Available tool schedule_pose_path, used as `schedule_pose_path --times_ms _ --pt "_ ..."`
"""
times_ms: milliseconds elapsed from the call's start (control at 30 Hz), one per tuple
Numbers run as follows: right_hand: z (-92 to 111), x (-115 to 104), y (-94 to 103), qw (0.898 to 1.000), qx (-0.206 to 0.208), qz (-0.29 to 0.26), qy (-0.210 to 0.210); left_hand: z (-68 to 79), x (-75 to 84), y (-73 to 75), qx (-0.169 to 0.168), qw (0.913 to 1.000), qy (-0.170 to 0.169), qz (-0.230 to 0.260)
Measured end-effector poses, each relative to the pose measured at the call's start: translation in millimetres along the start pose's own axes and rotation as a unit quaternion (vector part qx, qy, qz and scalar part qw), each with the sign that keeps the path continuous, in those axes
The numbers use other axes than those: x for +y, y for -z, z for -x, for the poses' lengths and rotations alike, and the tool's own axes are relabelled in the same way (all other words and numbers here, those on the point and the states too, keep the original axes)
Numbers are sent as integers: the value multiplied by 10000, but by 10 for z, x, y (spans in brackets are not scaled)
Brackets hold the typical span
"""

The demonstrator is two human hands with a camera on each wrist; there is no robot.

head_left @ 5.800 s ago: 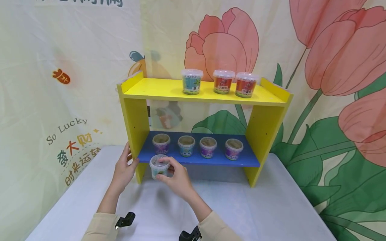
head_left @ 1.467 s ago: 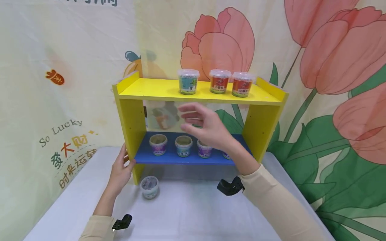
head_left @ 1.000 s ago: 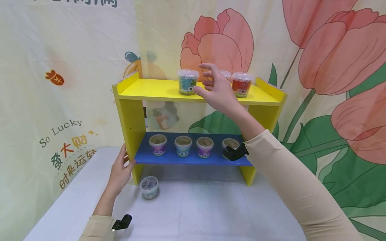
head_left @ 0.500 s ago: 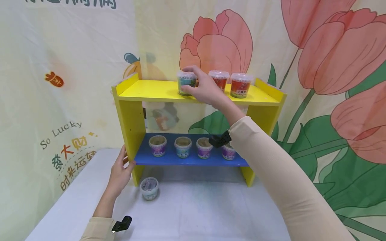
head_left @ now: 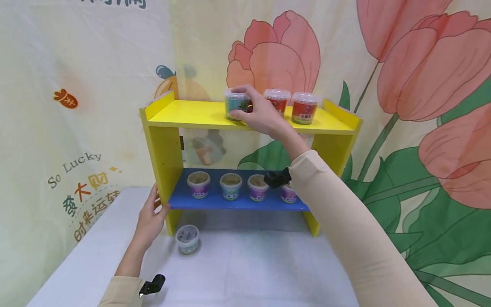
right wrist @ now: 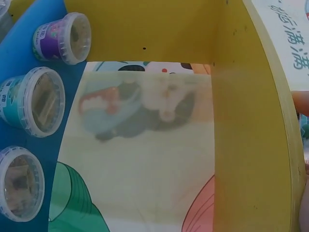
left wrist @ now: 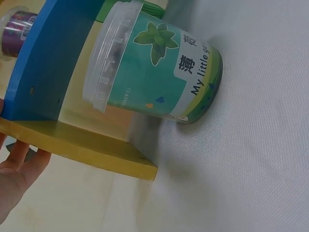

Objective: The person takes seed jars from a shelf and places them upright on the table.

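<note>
On the yellow top board of a small shelf unit (head_left: 192, 111), my right hand (head_left: 262, 113) grips a teal lidded plastic tub (head_left: 235, 102), thumb in front. Its fingers partly hide the tub's right side. Only a sliver of that hand shows at the right edge of the right wrist view. My left hand (head_left: 149, 219) holds the unit's left side panel by its edge, its fingers (left wrist: 31, 166) behind the yellow wood. Below, another teal tub (head_left: 187, 239) stands upright on the white tabletop; a mint leaf label (left wrist: 157, 41) shows on it in the left wrist view.
Two red tubs (head_left: 304, 108) stand right of my right hand on the top board. Several tubs, purple (head_left: 198, 185) and teal (head_left: 231, 186), line the blue lower board (head_left: 238, 205). A printed cloth with tulips (head_left: 284, 47) hangs behind.
The right hand set a teal tub down on the tabletop, then rose past the lower board to the top one and took hold of the teal tub there. The left hand stays at the side panel.
</note>
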State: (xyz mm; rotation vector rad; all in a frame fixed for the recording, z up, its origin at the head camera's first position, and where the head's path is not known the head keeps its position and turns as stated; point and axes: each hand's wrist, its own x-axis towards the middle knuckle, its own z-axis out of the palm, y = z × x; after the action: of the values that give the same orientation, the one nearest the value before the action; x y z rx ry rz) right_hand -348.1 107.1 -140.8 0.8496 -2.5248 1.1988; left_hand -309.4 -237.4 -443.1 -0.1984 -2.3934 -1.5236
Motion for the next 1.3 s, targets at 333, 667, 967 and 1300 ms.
schedule_pose_path --times_ms 333,667,967,1300 --pt "27 16 -22 9994 150 281 110 5 -9 -5 46 10000 32 55" --pt "46 17 -42 9972 368 586 287 5 1 -34 83 9999 64 40" --pt "69 -19 -51 9978 231 541 314 13 -4 -11 91 10000 36 16" --pt "84 -19 -64 9972 272 471 511 19 20 -8 38 10000 57 60"
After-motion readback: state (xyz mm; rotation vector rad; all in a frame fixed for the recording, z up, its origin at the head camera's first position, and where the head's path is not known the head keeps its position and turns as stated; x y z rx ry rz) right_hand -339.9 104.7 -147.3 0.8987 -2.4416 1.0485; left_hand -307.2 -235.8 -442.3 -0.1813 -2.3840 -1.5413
